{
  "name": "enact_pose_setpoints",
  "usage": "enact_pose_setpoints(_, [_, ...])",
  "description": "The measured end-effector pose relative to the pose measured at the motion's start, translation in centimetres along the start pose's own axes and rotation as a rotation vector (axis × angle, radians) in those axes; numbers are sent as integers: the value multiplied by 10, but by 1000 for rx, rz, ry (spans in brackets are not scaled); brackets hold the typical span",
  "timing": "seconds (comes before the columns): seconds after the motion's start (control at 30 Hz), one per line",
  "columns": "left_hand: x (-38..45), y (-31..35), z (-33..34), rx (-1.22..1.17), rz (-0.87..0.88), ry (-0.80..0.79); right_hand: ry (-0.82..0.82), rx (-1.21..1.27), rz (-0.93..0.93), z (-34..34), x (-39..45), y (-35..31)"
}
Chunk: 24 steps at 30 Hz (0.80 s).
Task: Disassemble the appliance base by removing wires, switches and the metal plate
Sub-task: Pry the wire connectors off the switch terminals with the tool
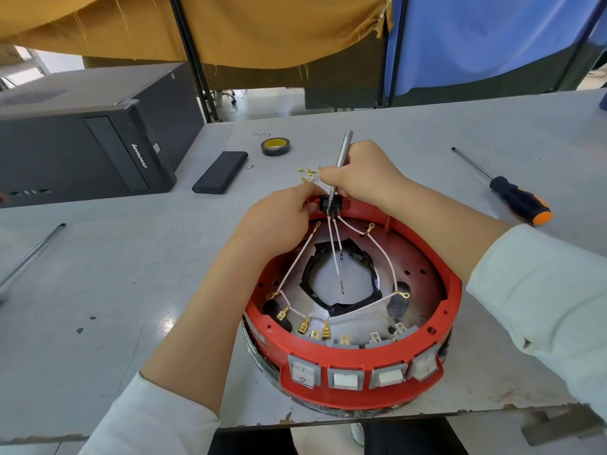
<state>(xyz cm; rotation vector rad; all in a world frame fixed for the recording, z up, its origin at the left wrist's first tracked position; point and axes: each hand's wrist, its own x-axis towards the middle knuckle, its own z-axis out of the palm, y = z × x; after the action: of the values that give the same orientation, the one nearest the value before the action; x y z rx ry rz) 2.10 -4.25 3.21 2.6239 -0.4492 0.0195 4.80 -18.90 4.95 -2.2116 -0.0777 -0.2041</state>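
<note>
The red base [351,323] sits at the table's [131,290] near edge. Left hand [279,215] pinches the black connector [330,205] — right hand [364,175] grips a screwdriver [341,159]. Wires [335,254] look thin, limp — hold by terminals.

Round plastic appliance base [354,357] was red, its rocker switches [343,378] grey and white. Thin wires [335,251] pale pink, terminals brass-gold. Slim metal screwdriver [341,156] silver. Spare screwdriver handle [520,205] black, orange-tipped.

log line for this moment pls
step: freeing black socket at base rim | left hand: steadies socket | right hand: grips driver | wires: attached
</note>
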Motion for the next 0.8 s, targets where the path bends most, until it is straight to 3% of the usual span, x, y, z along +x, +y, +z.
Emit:
enact_pose_setpoints(0.2, [0,1,-1,16,2,-6,-16,-105,-15,1,4,1])
enact_pose_setpoints(0.43, [0,0,0,13,-8,9,210,25,-222,6,-9,9])
enact_pose_setpoints(0.63, [-1,0,0,10,-7,6,176,-10,-284,8,-11,8])
enact_pose_setpoints(0.8, [0,0,-1,14,-8,-1,91,-15,-200,6,-5,4])
